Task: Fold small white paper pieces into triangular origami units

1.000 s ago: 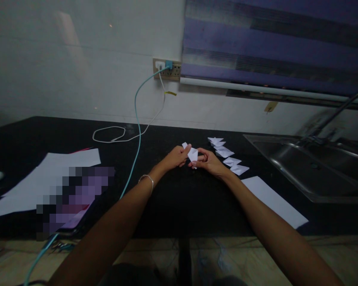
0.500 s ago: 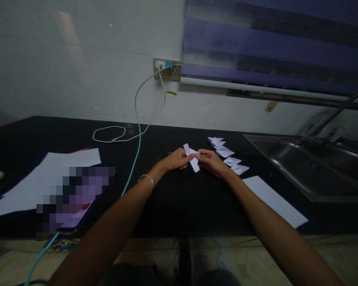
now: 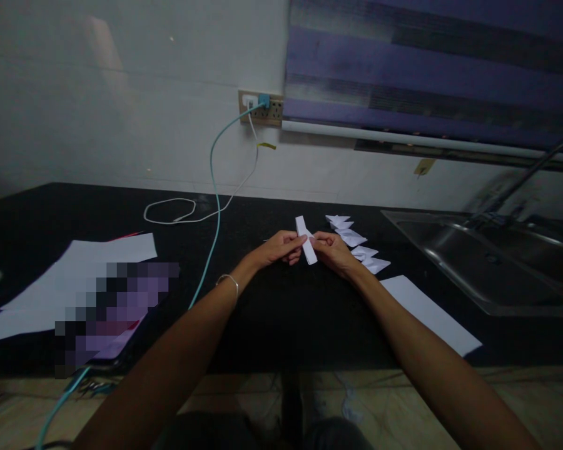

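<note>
A small folded piece of white paper [image 3: 308,247] is held tilted above the black counter, between both hands. My left hand [image 3: 281,247] pinches it from the left, the thumb lying on its face. From the right, my right hand [image 3: 331,249] grips the same piece near its middle, fingers curled. Just beyond my right hand, several folded paper boats [image 3: 351,237] lie in a slanting row. A flat white sheet of paper [image 3: 429,312] rests beneath and right of my right forearm.
White sheets [image 3: 98,256] and a blurred-out device [image 3: 117,312] lie at the left. A teal cable [image 3: 212,240] and a white cable [image 3: 201,219] run from a wall socket [image 3: 261,109] over the black counter [image 3: 272,325]. A steel sink [image 3: 478,262] is at the right.
The folded paper has turned more upright between my hands and shifted slightly right. My left fingers have changed their hold on it. The view has shifted a little.
</note>
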Demonstrator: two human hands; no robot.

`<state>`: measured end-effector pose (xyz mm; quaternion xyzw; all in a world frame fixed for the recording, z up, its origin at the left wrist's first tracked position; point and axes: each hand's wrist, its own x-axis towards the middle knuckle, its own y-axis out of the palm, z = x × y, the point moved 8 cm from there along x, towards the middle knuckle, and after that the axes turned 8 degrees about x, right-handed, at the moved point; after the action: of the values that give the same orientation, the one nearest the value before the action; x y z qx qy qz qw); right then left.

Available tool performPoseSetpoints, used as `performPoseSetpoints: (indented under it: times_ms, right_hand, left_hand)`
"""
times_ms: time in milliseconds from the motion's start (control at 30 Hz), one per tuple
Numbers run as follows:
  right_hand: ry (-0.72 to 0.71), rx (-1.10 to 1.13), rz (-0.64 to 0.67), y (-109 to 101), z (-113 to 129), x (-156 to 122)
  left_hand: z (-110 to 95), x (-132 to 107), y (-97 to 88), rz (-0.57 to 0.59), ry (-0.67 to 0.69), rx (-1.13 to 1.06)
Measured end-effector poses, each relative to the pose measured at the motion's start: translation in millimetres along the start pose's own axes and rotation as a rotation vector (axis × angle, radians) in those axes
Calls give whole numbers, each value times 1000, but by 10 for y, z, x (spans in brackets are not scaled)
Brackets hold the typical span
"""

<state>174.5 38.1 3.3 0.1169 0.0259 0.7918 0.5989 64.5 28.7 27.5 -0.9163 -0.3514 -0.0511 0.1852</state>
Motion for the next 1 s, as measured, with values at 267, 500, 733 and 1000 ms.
performPoseSetpoints:
  times_ms: [267, 500, 733, 1000]
  right_hand:
    - [-127, -11, -35, -62, 23, 40]
    - [-158, -208, -11, 47, 152, -39]
    - [-180, -313, -7, 125, 155, -74]
    - [-64, 36, 67, 173, 170, -61]
  left_hand:
    - [32, -5, -70, -68, -18, 116]
    - [119, 34, -266, -316, -77, 147]
    - [126, 42, -239, -373, -85, 256]
    - [132, 56, -199, -291, -43, 289]
